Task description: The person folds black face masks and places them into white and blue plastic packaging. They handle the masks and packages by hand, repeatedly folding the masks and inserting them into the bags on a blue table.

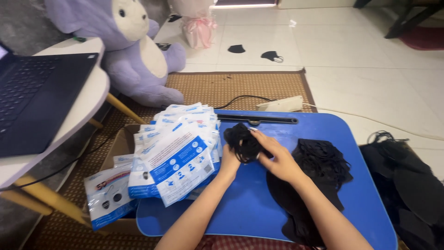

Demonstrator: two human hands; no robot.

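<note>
Both hands meet over a bunched black face mask [243, 141] above the blue lap table [249, 203]. The left hand [230, 162] pinches its lower edge with fingers closed; the right hand [275, 157] has curled fingers gripping its right side. The mask is crumpled, matte black, ear loops tangled, its longer side running roughly away from the person; no clear front shows. A pile of black masks [323, 166] lies just right, white-and-blue packets [175, 153] left.
</note>
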